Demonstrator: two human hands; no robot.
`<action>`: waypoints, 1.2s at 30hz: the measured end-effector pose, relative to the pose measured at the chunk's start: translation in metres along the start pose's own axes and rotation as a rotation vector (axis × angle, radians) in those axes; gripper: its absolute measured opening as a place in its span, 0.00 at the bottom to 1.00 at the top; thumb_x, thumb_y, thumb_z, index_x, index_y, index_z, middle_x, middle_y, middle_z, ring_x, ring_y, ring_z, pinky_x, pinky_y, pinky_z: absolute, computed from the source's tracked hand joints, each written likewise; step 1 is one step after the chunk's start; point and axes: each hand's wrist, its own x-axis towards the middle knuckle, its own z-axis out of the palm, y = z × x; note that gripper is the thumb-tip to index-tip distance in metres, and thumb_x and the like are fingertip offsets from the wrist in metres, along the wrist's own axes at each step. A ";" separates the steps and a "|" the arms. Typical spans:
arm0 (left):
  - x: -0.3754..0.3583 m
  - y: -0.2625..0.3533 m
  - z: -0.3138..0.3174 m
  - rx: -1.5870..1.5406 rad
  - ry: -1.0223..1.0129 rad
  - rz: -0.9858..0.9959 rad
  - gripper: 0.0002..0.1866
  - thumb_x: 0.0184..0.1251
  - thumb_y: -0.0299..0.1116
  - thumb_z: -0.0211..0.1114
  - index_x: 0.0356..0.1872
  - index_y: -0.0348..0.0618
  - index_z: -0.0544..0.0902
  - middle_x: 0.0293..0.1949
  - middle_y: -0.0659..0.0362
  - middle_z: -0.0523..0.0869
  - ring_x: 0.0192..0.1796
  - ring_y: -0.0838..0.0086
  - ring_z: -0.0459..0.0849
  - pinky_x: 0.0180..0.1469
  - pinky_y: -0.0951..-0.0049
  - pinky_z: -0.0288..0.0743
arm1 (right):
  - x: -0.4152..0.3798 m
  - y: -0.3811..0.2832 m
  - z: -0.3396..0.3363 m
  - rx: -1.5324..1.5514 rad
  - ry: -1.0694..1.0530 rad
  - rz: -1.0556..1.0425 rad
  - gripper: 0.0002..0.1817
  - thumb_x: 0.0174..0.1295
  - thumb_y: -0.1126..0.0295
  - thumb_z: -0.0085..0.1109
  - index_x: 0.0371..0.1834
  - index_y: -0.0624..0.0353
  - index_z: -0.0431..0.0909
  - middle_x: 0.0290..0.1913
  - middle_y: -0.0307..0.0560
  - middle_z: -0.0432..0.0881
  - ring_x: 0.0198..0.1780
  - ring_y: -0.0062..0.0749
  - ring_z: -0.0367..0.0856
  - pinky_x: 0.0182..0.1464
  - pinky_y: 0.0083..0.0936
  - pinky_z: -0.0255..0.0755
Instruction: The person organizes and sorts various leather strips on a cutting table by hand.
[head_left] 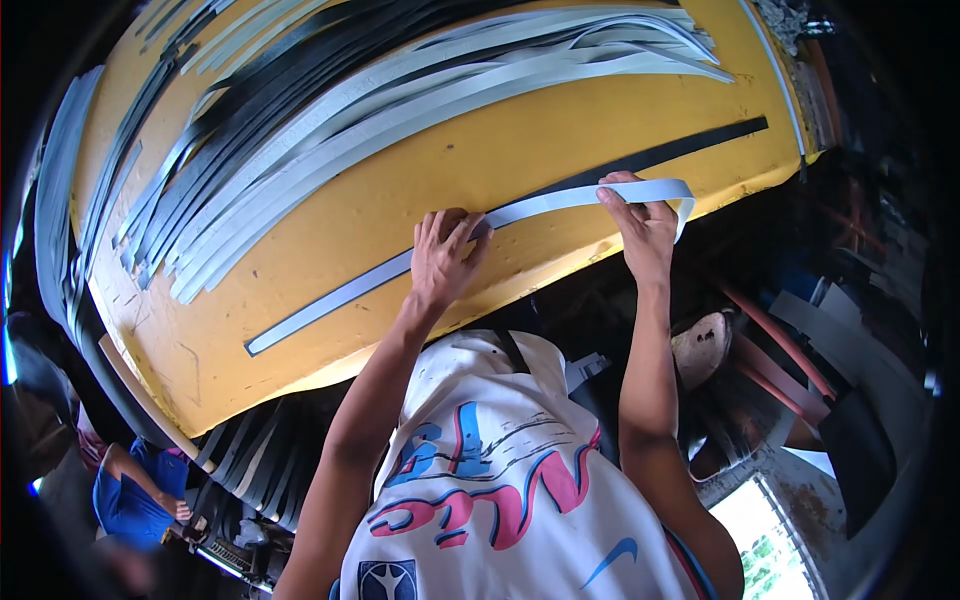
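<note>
"On the table [560, 130], near side: white strip [545, 204] lying along the black strip [690, 146] from its left end up to the left hand [445, 257]. Hand states?"

"Left: fingers bent, tips down on the white strip. Pinching or only pressing, can't tell from where I stand. Right hand [647, 228]: thumb and fingers closed on the white strip, holding it raised. Spare end loops beyond that hand, drops by the table edge."

"Risks?"

"Skew, mainly. Black strip shows just a thin border along the covered part; if the right hand pulls off line, the white strip could overrun it. Right part of the black strip is bare, so drift would likely grow."

"Anything else?"

"Ripple or twist, I'd guess. Raised stretch bows between the hands; slack pressed down there could pucker. Loop might flip, or snag on the table edge. Black strip could slide too: nothing visibly pins its right end."

"Pile [400, 120]?"

"Back of the table, apart from both. Low risk."
</note>
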 end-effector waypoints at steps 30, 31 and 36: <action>-0.001 0.000 0.002 0.038 0.038 0.046 0.16 0.54 0.31 0.79 0.46 0.49 0.89 0.41 0.60 0.85 0.42 0.65 0.81 0.46 0.64 0.74 | 0.026 0.047 -0.014 -0.357 0.047 -0.052 0.15 0.61 0.65 0.74 0.48 0.58 0.86 0.45 0.42 0.89 0.46 0.27 0.85 0.47 0.27 0.78; 0.000 0.000 0.002 0.042 0.040 0.049 0.16 0.54 0.31 0.80 0.46 0.49 0.89 0.41 0.60 0.85 0.42 0.65 0.81 0.46 0.64 0.74 | 0.027 0.050 -0.015 -0.358 0.050 -0.053 0.15 0.61 0.65 0.74 0.48 0.58 0.86 0.45 0.42 0.89 0.46 0.27 0.85 0.47 0.27 0.78; 0.000 -0.001 0.003 0.039 0.042 0.055 0.16 0.53 0.31 0.80 0.45 0.49 0.89 0.41 0.60 0.85 0.41 0.65 0.81 0.46 0.64 0.74 | 0.029 0.064 -0.019 -0.379 0.049 -0.120 0.14 0.60 0.64 0.75 0.46 0.58 0.87 0.43 0.43 0.90 0.45 0.30 0.86 0.47 0.29 0.77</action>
